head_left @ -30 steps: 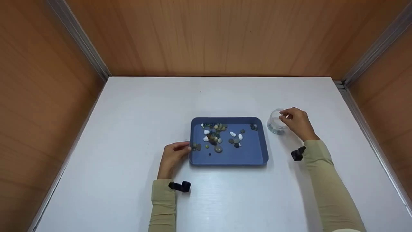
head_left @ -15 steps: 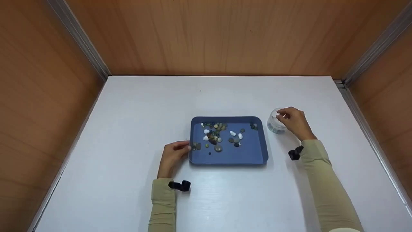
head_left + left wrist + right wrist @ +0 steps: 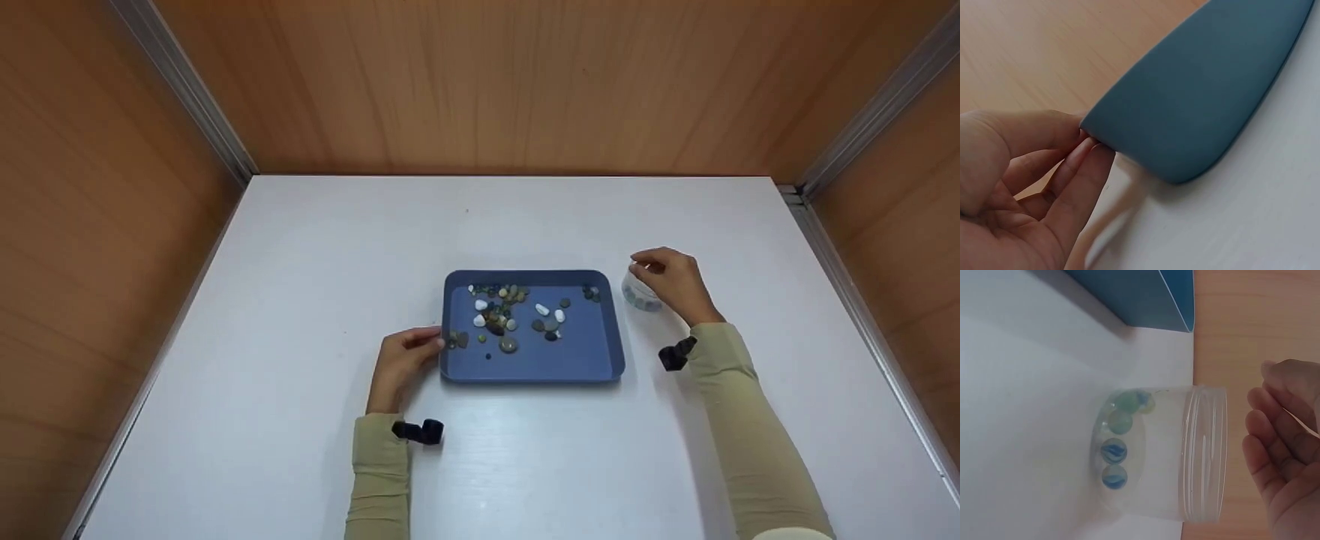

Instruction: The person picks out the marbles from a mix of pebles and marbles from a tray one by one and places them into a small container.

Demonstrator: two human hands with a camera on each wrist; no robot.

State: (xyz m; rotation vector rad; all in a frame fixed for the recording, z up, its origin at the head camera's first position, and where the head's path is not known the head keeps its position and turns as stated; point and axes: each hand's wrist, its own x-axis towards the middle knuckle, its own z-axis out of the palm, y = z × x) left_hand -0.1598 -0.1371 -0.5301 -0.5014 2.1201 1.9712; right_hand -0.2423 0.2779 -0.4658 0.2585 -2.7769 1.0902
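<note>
My left hand (image 3: pixel 403 361) pinches the left wall of a blue tray (image 3: pixel 577 367). The left wrist view shows its thumb and fingertips at the edge of the tray wall (image 3: pixel 1185 95). Pebbles (image 3: pixel 508 345) in white, grey, brown and green lie scattered inside, mostly in the left half. Just right of the tray stands a clear plastic jar (image 3: pixel 641 295) without a lid. Glass marbles (image 3: pixel 1114 451), some with blue swirls, rest on its bottom. Over its mouth hovers my right hand (image 3: pixel 673 281), fingers loosely bent, with nothing visible in them (image 3: pixel 1292 444).
The tray and jar stand on a white table (image 3: pixel 300 285). Wood-patterned panels (image 3: pixel 525 90) rise behind it and on both sides, with metal strips (image 3: pixel 195 90) at the corners. Black wrist cameras (image 3: pixel 420 432) sit on both sleeves.
My right hand has drifted left across the jar's mouth, toward the tray. My left hand and the tray have kept their places.
</note>
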